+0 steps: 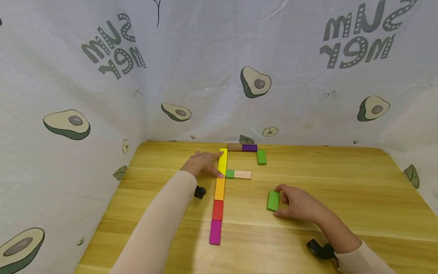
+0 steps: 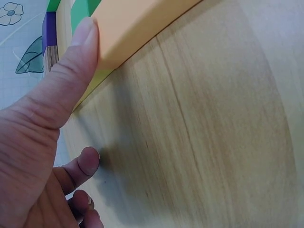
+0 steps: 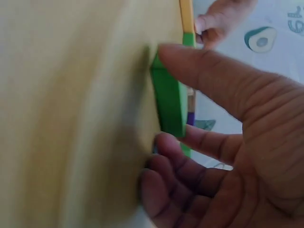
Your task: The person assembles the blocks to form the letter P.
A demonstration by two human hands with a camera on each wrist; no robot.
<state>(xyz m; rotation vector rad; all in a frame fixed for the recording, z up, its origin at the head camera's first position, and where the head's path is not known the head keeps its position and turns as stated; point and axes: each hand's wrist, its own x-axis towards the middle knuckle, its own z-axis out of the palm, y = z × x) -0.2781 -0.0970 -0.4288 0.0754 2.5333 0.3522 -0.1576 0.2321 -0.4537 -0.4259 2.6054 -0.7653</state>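
Observation:
My right hand holds a green block by its two ends, with the thumb and index finger. In the right wrist view the same green block is tilted close to the tabletop. My left hand reaches over a yellow block, index finger at its far end and thumb near the end meeting an orange block. The left wrist view has the left thumb against the side of this row. Red and magenta blocks continue it toward me.
Right of the yellow block's far end lie a brown block, a purple block and another green block. A small green block and a pale wooden block branch off lower down. A printed curtain surrounds the wooden table.

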